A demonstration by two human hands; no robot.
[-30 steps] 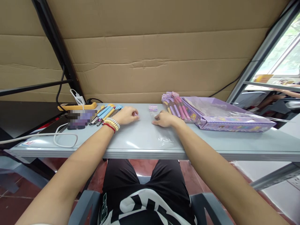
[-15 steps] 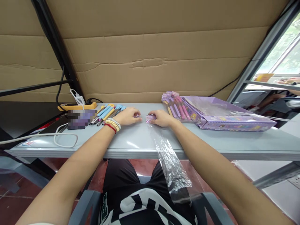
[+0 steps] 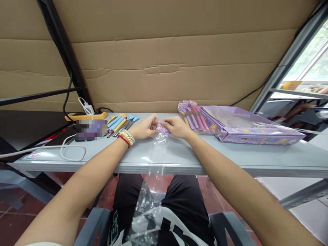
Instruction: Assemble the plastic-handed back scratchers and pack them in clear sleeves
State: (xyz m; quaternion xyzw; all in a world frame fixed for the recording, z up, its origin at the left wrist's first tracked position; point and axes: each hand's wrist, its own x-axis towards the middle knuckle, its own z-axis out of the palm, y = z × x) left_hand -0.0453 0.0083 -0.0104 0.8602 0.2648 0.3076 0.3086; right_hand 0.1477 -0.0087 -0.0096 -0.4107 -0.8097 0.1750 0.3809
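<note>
While both hands pinch its top, clear bag hangs lengthwise toward the lap.

Illumination is even, diffuse daylight. The source is the window at the upper right, where the outdoor view is overexposed and washed out. The grey table shows soft reflections and pale sheen on its surface; shadows beneath the forearms are faint. The clear plastic bag carries bright specular glints. Wide-angle distortion is strong: the cardboard wall and metal frame lean and splay toward the edges, and the forearms appear stretched. Central focus is sharp. One rectangular patch on the left is pixelated.
</note>
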